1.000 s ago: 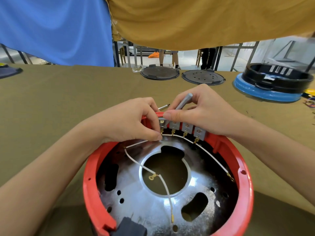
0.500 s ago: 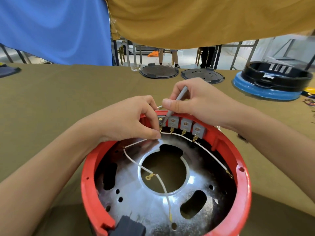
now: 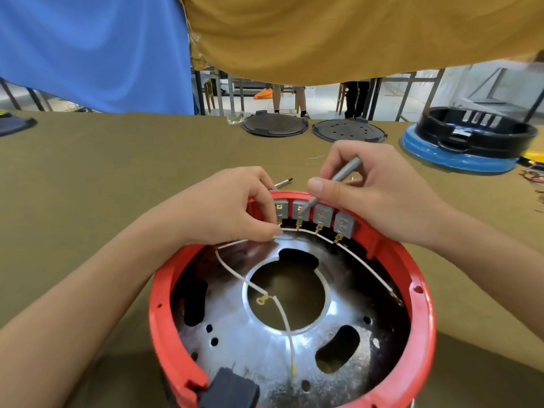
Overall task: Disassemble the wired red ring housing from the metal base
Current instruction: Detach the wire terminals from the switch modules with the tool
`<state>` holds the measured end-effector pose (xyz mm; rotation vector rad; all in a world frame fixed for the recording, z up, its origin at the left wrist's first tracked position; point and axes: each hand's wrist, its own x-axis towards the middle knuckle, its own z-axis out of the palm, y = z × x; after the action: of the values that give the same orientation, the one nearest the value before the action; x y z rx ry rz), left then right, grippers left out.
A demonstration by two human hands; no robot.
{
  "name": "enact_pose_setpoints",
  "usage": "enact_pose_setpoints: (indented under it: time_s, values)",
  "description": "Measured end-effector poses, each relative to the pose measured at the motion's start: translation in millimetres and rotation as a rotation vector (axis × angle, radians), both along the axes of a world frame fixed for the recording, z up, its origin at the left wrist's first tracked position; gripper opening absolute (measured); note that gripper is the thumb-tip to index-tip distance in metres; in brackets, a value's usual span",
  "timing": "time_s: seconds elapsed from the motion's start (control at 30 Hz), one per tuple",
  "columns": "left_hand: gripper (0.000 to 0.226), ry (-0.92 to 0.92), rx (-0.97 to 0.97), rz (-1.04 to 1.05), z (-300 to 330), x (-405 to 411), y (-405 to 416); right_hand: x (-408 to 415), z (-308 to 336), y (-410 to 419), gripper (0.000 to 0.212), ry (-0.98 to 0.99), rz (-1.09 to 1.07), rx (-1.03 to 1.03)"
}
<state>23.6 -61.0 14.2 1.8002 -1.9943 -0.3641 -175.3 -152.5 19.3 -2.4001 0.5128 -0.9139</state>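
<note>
Olive cloth covered the table (image 3: 88,178), where the round red plastic ring housing (image 3: 424,313) sat around the shiny perforated metal base (image 3: 250,343). The left hand (image 3: 223,207) pinched a thin white wire (image 3: 235,244) at the far rim. The right hand's (image 3: 374,195) grip closed on a slim grey screwdriver (image 3: 338,179), its tip at the grey terminal blocks (image 3: 322,214).

Olive-green cloth (image 3: 103,172) over the table across mid-frame. Blue sheet (image 3: 94,48) hanging upper left, mustard sheet (image 3: 353,33) upper right. Between and below them, pale bright floor (image 3: 321,101), metal table legs (image 3: 407,92), chair legs at top centre.
</note>
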Motion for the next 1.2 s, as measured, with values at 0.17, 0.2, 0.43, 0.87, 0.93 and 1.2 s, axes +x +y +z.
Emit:
enact_pose_setpoints:
  time_s: [0.17, 0.2, 0.43, 0.87, 0.93, 1.2]
  values:
    - [0.008, -0.020, -0.059, -0.006, -0.7, 0.7, 1.2, -12.0, -7.9, 9.5, 0.019, -0.032, -0.019, 0.023]
    - [0.007, -0.020, -0.071, -0.018, -0.7, 0.4, 1.3, -12.0, -8.1, 10.3, 0.018, -0.013, -0.031, -0.004]
    - [0.012, -0.061, -0.041, -0.091, -2.7, 0.2, -0.2, -11.0, -5.7, 10.6, 0.010, 0.112, -0.050, -0.165]
    - [0.017, -0.071, 0.013, -0.134, -1.9, -0.3, -0.3, 10.0, 3.8, -1.1, 0.029, 0.170, -0.024, 0.148]
    - [0.016, -0.064, 0.012, -0.131, -2.2, -0.1, -0.5, 6.5, -0.3, 0.5, 0.027, 0.144, -0.029, 0.109]
    - [0.014, -0.063, 0.023, -0.119, -2.3, 1.2, 0.1, -4.9, -5.5, 8.5, 0.014, 0.070, -0.081, -0.084]
